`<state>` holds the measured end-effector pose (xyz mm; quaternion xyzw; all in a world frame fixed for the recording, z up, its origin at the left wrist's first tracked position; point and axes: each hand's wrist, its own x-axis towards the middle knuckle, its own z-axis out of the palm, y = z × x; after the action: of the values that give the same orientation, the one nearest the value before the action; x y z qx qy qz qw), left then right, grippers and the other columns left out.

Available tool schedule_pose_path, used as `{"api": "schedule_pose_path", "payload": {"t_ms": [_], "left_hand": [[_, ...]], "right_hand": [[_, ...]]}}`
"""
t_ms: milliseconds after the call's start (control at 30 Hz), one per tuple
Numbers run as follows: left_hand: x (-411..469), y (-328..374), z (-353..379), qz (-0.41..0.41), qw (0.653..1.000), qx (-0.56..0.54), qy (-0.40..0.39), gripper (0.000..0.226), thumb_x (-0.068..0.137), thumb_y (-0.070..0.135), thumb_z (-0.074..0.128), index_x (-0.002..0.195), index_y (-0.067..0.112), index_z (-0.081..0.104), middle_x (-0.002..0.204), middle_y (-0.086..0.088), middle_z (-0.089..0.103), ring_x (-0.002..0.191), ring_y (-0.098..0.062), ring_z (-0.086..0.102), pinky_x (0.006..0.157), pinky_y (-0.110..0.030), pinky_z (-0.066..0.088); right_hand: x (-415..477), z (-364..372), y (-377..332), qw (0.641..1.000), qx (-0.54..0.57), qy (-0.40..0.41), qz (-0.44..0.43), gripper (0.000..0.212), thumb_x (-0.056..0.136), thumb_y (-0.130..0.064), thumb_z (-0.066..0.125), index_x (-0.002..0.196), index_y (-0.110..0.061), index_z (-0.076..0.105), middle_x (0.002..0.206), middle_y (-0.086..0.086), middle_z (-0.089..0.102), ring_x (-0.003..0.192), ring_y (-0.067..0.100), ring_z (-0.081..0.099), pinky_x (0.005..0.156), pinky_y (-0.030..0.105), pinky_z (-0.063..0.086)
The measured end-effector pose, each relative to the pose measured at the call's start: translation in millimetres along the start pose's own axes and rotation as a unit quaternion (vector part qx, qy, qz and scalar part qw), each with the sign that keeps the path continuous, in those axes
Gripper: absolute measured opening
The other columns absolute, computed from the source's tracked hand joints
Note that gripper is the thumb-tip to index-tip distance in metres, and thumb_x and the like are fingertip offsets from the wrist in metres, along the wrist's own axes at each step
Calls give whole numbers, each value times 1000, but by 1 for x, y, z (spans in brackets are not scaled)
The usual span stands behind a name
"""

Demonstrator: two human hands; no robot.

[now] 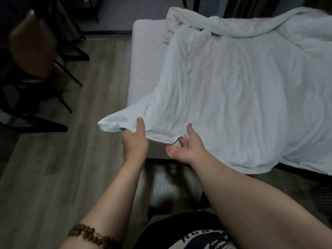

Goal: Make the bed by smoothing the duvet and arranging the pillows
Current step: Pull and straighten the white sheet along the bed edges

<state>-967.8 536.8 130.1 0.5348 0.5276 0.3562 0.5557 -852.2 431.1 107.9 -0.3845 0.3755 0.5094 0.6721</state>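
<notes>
At far left a brown chair (29,45) with black legs stands on the wood floor (53,168), well apart from the bed. A beaded bracelet (89,234) circles the left forearm low in view. The left hand (134,139) is clamped on the near edge of the white duvet (224,90), thumb on top of the cloth and fingers tucked beneath; the duvet's near-left corner juts out past this hand to the left, hanging free over the floor. Behind that corner, the bare white mattress (143,56) shows in a strip along the bed's left side. Just right of the left hand, the right hand (185,148) pinches the same hem, thumb up against the fabric and fingers curled around the edge, where a small fold bunches between them. From both grips the duvet runs away from the person, its long axis pointing toward the far end of the bed, wrinkled lengthwise. At the far end it is heaped in a rumpled roll. To the right, its near edge drapes off the bed toward the floor.
</notes>
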Motion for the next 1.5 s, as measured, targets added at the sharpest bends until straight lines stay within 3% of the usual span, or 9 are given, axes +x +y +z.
{"api": "schedule_pose_path", "payload": {"t_ms": [167,367,500,733,967,1067,1133,1267,1500], "left_hand": [[9,-20,-11,-76,990,-111,-30,31,93,37,65,111,12,67,107,8,74,107,-12,69,97,-32,53],[65,-37,-10,-322,849,-416,-52,39,91,1,55,130,0,59,125,-18,68,111,-38,67,102,-52,50],[89,-51,3,-371,798,-472,-57,42,97,28,52,131,6,60,129,-20,65,118,-41,61,106,-57,43],[122,-62,6,-429,841,-330,-13,33,101,29,54,128,12,63,126,-10,68,117,-32,63,93,-49,52],[98,-41,-43,-261,957,-123,24,6,100,18,55,102,20,61,98,0,70,82,-17,67,77,-36,56],[88,-24,-64,-119,991,56,12,17,99,26,55,110,17,64,108,-2,71,94,-20,68,82,-35,56],[84,-12,-79,-28,977,212,6,29,100,32,54,96,7,67,95,-5,71,88,-18,63,74,-29,49],[78,-4,-105,144,924,353,-11,37,100,26,58,75,-2,59,75,-7,62,72,-20,56,66,-26,37],[68,0,-119,338,819,438,-154,36,101,34,52,122,9,68,124,-5,62,98,-29,64,78,-26,49]], "right_hand": [[8,34,19,997,3,38,-69,32,95,-13,57,125,-8,64,116,13,71,104,33,68,83,47,57],[5,45,23,989,47,7,-141,35,91,9,45,116,-5,66,114,16,70,99,36,69,76,54,58],[4,38,10,985,60,-1,-164,47,81,16,43,115,-2,69,111,20,72,96,39,71,83,63,54],[16,-14,-13,981,65,89,-161,46,83,9,48,122,-5,67,113,19,72,98,41,71,86,62,54],[72,-28,-5,958,-107,237,-123,37,68,-16,59,103,-10,68,103,11,72,87,36,71,82,59,55],[75,-1,10,895,-286,321,-117,65,80,-37,51,139,-11,43,143,11,46,124,36,50,104,48,43],[49,35,20,783,-467,354,-208,68,85,-36,60,144,-17,32,149,11,32,132,33,38,110,49,33],[24,104,35,584,-642,79,-490,50,89,-48,59,131,-22,50,134,3,47,123,24,48,104,43,39],[-11,201,59,552,-807,3,-212,100,74,-93,22,91,-3,63,83,20,70,68,35,71,70,43,62]]}}
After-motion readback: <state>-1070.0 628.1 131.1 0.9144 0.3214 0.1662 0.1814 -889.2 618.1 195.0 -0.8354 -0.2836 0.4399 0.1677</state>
